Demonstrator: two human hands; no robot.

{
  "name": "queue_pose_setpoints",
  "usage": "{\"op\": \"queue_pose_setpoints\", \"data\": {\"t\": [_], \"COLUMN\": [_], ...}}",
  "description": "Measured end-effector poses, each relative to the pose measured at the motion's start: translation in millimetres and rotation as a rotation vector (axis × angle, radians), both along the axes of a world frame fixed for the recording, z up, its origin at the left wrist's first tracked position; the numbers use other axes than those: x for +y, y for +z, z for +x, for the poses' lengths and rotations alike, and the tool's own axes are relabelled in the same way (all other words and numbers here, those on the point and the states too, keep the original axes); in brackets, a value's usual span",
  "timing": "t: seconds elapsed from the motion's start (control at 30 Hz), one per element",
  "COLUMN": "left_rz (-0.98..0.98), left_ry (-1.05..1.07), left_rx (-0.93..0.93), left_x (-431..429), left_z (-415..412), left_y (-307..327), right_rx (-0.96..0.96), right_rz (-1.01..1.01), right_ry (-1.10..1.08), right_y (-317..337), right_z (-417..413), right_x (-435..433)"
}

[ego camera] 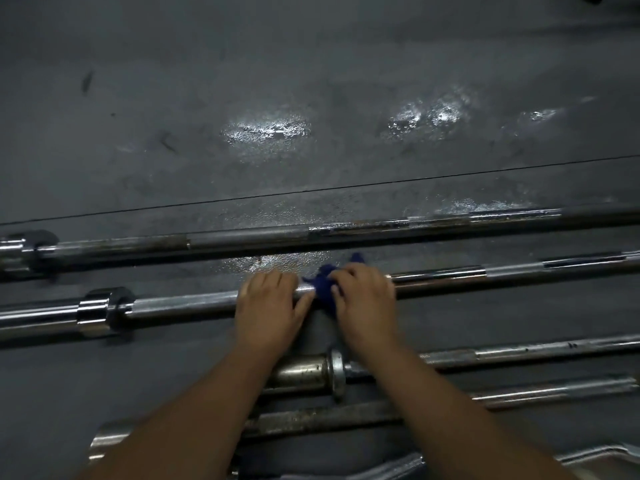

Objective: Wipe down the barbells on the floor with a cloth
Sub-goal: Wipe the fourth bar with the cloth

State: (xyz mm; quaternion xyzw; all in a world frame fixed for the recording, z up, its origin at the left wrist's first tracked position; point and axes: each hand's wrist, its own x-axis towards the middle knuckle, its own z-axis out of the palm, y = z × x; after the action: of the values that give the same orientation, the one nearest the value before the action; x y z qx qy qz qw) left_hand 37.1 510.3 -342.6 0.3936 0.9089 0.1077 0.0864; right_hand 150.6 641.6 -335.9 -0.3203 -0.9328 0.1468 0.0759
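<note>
Dark floor [311, 81] is carrying several barbells lying roughly parallel (wet glare patches on the far side). Second barbell [180, 303] from the far side is being held: left hand [270, 306] is resting over its shaft, fingers curled around it. Right hand [363, 299] is pressing a blue cloth [322, 282] onto the same shaft, fingers gripping the cloth.

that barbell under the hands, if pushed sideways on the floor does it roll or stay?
Probably rolls: the barbell is round, resting on its collar on flat floor. Likely heavy, a long steel shaft, so slow to start. The left hand gripping it likely steadies it while the right hand presses the cloth.
</note>
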Motion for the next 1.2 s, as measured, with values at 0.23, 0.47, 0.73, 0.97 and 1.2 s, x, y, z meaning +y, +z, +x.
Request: {"op": "queue_pose_setpoints", "data": {"t": [0.23, 0.47, 0.73, 0.97, 1.2], "left_rz": [0.086, 0.099, 0.075, 0.143, 0.188], "left_ry": [-0.033, 0.064, 0.048, -0.024, -0.027], "left_rx": [-0.181, -0.336, -0.143, 0.044, 0.195], "left_x": [-25, -36, -65, -93, -117], "left_z": [1, 10, 43, 69, 82], "left_y": [-2, 29, 107, 219, 333], "right_rx": [-0.149, 0.052, 0.61, 0.681, 0.726], "right_rz": [0.005, -0.633, -1.28, -1.797, -1.239], "right_ry": [-0.464, -0.202, -0.706, -0.744, -0.343], "right_y": [11, 52, 133, 224, 326], "right_z": [60, 8, 41, 90, 98], "right_x": [55, 5, -33, -95, -117]}}
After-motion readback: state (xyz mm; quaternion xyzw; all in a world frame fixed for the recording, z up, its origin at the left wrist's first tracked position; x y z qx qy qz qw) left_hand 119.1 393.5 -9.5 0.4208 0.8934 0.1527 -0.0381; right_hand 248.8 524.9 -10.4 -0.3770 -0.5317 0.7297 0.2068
